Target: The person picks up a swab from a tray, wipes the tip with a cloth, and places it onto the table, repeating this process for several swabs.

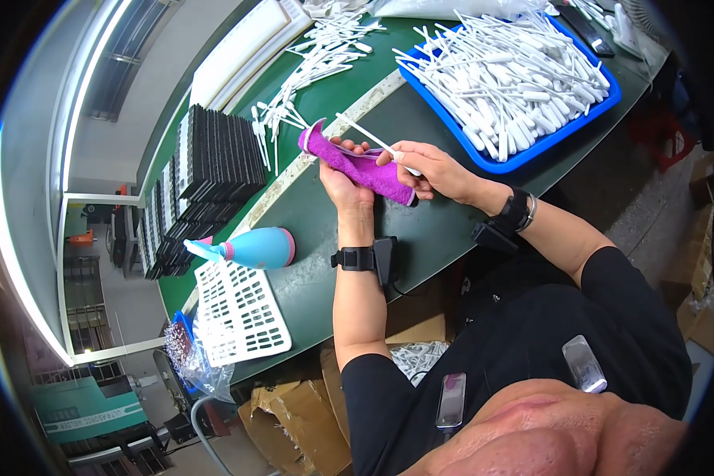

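Observation:
Across the palm of my left hand [344,192] lies a folded purple cloth [357,168] with a pale edge, and my fingers curl around it from below. My right hand [438,170] pinches a thin white plastic stick [366,132] that has a thicker handle end. The stick slants over the cloth, its slim end pointing up and left. The lower fingers of my right hand touch or nearly touch the cloth's right end. Both hands are above the dark green table [325,230].
To the right, a blue tray [523,164] is heaped with similar white sticks. More white sticks [317,70] lie loose at the back, beside stacked black trays [218,155]. A light-blue spray bottle [260,247] and white slotted panel [242,313] are at left. Cardboard boxes [305,420] stand below.

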Demonstrator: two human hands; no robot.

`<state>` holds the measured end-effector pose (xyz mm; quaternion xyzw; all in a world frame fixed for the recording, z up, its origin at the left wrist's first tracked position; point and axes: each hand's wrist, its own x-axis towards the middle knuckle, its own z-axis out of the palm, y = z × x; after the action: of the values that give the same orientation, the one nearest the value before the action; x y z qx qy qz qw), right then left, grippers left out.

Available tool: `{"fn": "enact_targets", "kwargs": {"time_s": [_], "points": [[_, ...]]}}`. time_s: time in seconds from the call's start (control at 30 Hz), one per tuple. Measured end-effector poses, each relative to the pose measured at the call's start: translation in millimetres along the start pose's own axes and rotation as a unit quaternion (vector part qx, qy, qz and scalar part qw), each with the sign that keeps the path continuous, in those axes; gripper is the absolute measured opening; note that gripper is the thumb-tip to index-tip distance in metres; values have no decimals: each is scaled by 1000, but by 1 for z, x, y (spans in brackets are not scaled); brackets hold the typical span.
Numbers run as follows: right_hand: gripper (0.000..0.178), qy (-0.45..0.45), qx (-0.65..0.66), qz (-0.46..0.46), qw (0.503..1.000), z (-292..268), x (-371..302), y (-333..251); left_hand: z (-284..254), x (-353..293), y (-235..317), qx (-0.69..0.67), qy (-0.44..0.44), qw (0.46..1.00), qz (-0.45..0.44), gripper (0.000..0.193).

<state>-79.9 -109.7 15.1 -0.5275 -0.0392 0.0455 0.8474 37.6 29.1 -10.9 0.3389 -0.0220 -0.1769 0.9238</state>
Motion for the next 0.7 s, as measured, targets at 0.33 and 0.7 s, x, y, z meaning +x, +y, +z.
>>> {"fn": "enact_targets", "kwargs": {"time_s": [0.33,0.7], "points": [[29,53,-11,-25,998,-4,-8,-7,2,7,-4,30,27,999,-10,20],[26,166,118,-86,975,-150,6,-227,1,-1,7,31,20,999,-4,20]]}}
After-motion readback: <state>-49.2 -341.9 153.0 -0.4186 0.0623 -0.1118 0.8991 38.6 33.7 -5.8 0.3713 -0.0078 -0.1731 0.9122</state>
